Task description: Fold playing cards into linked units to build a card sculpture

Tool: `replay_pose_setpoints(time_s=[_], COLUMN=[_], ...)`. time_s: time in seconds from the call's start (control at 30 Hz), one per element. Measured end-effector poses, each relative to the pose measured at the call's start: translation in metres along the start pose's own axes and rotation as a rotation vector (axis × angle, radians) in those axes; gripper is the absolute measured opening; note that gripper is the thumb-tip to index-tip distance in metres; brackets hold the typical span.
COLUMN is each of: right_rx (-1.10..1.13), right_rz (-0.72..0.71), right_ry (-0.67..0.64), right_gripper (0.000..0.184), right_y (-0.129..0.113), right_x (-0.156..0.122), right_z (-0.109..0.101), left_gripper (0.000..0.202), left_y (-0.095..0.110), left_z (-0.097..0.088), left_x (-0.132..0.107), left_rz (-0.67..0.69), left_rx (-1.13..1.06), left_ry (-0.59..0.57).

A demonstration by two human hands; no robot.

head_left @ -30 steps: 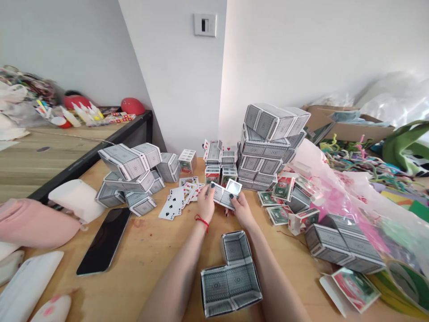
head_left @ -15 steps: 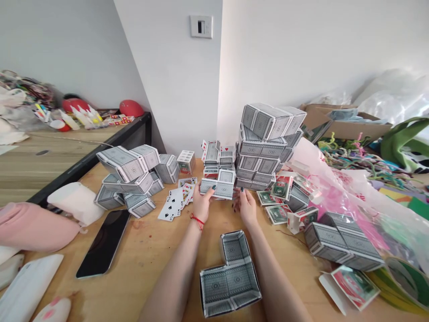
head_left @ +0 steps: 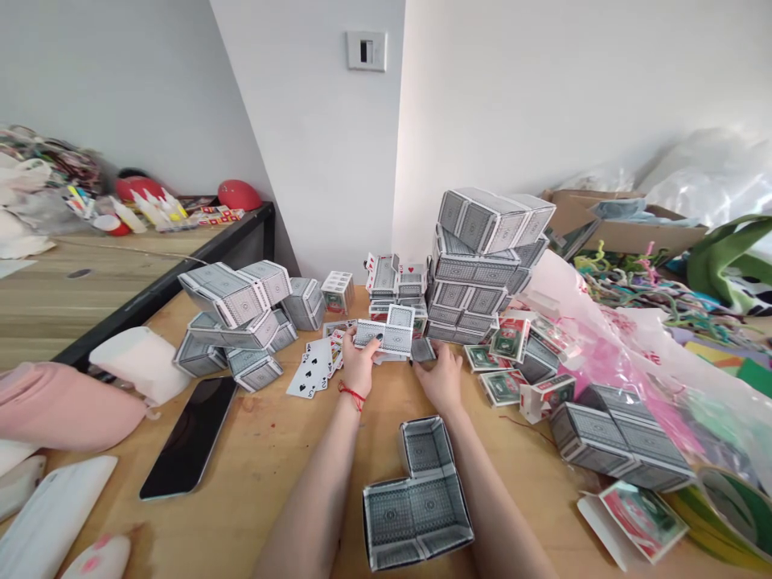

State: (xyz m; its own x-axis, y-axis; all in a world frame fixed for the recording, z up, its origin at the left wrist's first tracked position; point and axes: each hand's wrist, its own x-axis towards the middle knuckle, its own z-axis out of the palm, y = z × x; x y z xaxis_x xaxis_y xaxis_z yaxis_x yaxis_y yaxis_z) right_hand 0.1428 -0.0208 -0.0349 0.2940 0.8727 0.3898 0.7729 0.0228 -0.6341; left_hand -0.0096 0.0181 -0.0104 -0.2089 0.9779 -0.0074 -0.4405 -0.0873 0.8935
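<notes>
My left hand [head_left: 359, 368], with a red cord at the wrist, is closed on an L-shaped piece of joined playing cards [head_left: 396, 341], backs facing me. To its right, my right hand [head_left: 442, 378] has its fingers closed on a single grey-backed playing card [head_left: 423, 349], close to the piece's right edge. Between my forearms lies an open L-shaped box made of playing cards [head_left: 392, 515]. Left of my left hand, several face-up cards [head_left: 314, 368] are spread on the table.
A tall stack of card-built boxes [head_left: 470, 265] rises behind my right hand. Another stack [head_left: 232, 301] stands at left, near a phone [head_left: 190, 438]. Card packs [head_left: 503, 386], a plastic bag [head_left: 627, 346] and a tape roll [head_left: 712, 515] crowd the right side.
My left hand has shifted slightly left with the card piece. My right hand, whose fingers were loosely curled with no card visible, now holds a grey-backed card.
</notes>
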Motion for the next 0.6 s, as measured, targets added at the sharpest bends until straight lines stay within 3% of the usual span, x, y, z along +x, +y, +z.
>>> replay_pose_setpoints(time_s=[0.27,0.43,0.6], right_rx=[0.459,0.568,0.706], right_rz=[0.137,0.162,0.253], right_ry=[0.009,-0.045,-0.050], right_gripper=[0.053,0.045,0.045], right_y=[0.0050,0.0030,-0.0004], right_x=[0.0055,0.0071,0.0072], right_z=[0.0004,-0.0035,-0.0068], left_gripper=[0.057,0.052,0.044], left_y=[-0.0006,-0.0035,-0.0020], left_z=[-0.0021,-0.0017,-0.0011], left_x=[0.0032,0.0057,0.0055], left_rz=[-0.021,0.030,0.138], left_rx=[-0.016,-0.043,0.094], left_ry=[-0.029,-0.033,0.028])
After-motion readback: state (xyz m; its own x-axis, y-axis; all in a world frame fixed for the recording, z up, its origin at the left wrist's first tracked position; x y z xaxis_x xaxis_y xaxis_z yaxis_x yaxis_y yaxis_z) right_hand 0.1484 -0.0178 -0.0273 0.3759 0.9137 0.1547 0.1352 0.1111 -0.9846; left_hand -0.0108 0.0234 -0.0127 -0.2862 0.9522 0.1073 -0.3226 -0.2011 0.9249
